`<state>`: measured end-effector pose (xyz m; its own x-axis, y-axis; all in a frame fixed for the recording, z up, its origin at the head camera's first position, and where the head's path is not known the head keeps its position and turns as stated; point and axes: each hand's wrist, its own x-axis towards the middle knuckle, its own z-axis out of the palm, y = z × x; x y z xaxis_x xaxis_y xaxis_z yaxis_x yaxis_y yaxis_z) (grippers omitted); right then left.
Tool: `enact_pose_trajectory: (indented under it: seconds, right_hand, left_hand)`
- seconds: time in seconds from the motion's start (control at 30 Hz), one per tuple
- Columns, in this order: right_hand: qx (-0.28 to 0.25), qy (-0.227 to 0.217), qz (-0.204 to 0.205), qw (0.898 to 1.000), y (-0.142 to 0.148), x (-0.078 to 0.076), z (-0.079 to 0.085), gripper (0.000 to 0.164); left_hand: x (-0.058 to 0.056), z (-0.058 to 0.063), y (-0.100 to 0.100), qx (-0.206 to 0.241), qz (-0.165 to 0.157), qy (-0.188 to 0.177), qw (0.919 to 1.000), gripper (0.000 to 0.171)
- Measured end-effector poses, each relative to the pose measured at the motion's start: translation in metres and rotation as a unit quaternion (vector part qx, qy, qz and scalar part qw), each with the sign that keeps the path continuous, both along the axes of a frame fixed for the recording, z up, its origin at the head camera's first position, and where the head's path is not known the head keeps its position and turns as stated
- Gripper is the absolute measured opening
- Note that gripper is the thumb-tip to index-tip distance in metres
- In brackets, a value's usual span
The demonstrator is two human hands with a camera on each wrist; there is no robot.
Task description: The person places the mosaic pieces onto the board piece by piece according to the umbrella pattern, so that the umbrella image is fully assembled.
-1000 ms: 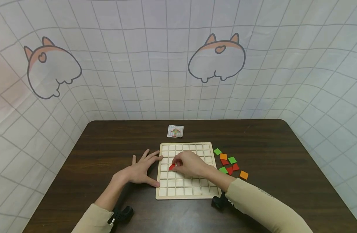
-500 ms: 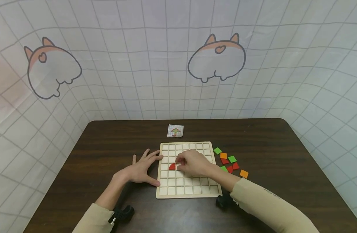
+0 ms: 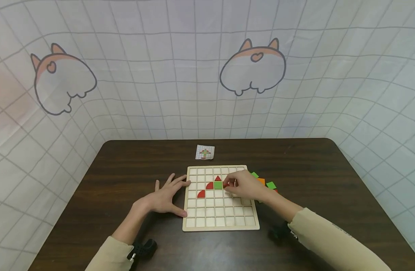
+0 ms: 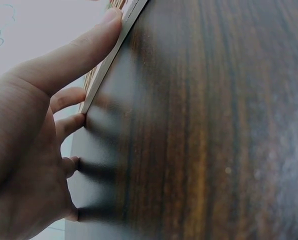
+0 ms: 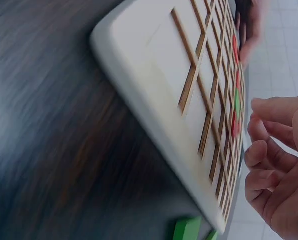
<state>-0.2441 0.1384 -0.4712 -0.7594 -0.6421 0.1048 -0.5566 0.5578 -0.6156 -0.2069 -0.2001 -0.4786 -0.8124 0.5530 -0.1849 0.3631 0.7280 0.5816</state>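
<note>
A pale wooden grid board (image 3: 219,222) lies on the dark table. My left hand (image 3: 163,197) is spread along its left edge, thumb and index fingertip at the rim; the thumb (image 4: 84,52) also shows against the edge in the left wrist view. Set in the grid are a red quarter-round piece (image 3: 201,194), a second red quarter-round piece (image 3: 210,185), a green square tile (image 3: 218,184) and a red triangle (image 3: 218,178). My right hand (image 3: 244,185) is over the board's right half, fingers loosely bent beside another red piece (image 5: 234,125); nothing shows between them.
A small pattern card (image 3: 205,152) lies behind the board. Right of the board are loose tiles, among them a green tile (image 3: 271,185) and an orange tile (image 3: 261,181), partly hidden by my right arm. A patterned white curtain (image 3: 173,75) surrounds the table.
My right hand has let go of the left red quarter-round piece and moved right across the board, uncovering the green tile and red pieces beneath it. My left hand has stayed at the edge.
</note>
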Motion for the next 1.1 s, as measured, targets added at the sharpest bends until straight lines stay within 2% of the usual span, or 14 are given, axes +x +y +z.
enact_pose_trajectory:
  seconds: [0.3,0.93,1.1]
  right_hand:
    - [-0.013,-0.017,-0.036,0.999,0.035,-0.002,0.003,0.009]
    - [-0.024,-0.045,-0.110,0.993,0.089,-0.030,-0.002,0.016]
    - [-0.006,-0.053,-0.117,0.992,0.096,-0.037,-0.005,0.017]
  left_hand:
    - [-0.001,-0.005,0.001,-0.007,-0.001,-0.007,0.9999,0.104]
    - [0.000,-0.003,-0.001,-0.003,0.001,-0.005,1.0000,0.101]
    - [0.000,-0.003,-0.001,-0.001,0.002,-0.007,1.0000,0.101]
